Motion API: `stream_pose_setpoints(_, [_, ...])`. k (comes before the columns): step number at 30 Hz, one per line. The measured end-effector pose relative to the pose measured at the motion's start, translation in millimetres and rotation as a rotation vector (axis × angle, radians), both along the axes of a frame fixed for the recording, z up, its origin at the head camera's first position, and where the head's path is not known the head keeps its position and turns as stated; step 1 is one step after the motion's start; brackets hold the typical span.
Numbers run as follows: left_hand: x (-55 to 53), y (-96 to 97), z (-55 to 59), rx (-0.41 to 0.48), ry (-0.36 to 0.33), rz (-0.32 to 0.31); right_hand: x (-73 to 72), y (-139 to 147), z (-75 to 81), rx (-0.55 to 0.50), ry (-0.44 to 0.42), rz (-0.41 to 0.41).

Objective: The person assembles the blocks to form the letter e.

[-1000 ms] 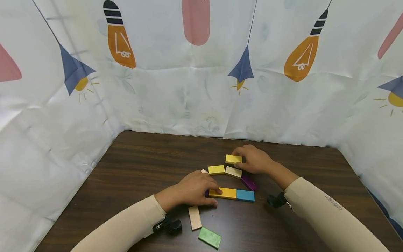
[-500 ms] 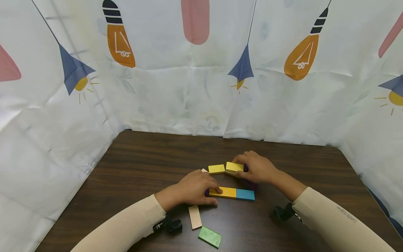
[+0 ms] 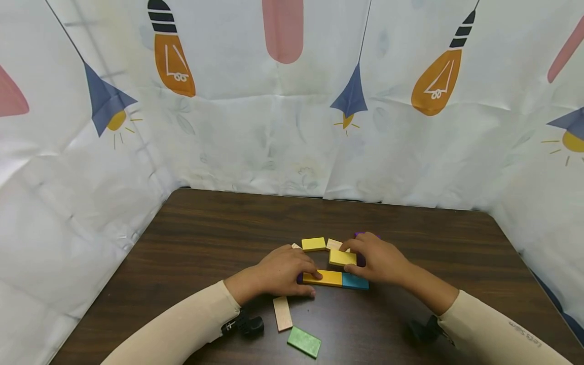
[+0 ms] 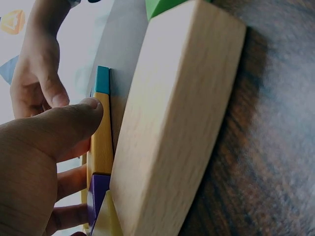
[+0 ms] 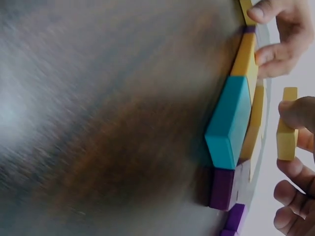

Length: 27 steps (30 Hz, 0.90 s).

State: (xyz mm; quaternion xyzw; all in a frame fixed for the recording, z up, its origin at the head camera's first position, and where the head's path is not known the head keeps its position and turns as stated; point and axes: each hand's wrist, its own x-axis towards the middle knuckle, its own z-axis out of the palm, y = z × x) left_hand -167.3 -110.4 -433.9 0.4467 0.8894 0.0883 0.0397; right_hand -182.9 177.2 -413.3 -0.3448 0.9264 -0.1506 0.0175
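My right hand [image 3: 380, 261] pinches a yellow wooden block [image 3: 339, 257] between thumb and fingers; the right wrist view shows this block [image 5: 286, 140] raised above the row. Below it runs an end-to-end row on the table, with an orange block [image 3: 330, 279] and a blue block [image 3: 356, 282]. My left hand [image 3: 283, 274] rests over the row's left end, its index finger on the orange block and its thumb at the near side. A purple block [image 4: 98, 191] shows beneath that hand in the left wrist view.
Behind the row lie another yellow block [image 3: 313, 245], a plain wood block [image 3: 334, 244] and a purple block [image 3: 366, 235], partly hidden by the right hand. Nearer the front are a plain wood block [image 3: 283, 315] and a green block [image 3: 304, 342]. A printed curtain [image 3: 255, 137] borders the brown table [image 3: 214, 223].
My right hand has brought the yellow block nearer, from the back over the plain block to just behind the orange and blue row. The left hand has stayed in place.
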Motion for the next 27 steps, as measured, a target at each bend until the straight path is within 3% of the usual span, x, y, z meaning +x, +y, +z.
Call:
stream_pose_setpoints(11, [0.3,0.5,-0.8,0.023,0.016,-0.007,23.1,7,-2.1,-0.028,0.003,0.042])
stream_pose_setpoints(27, [0.4,1.4,0.8,0.002,0.018,-0.003,43.9,15,-10.5,-0.071,0.046,0.085])
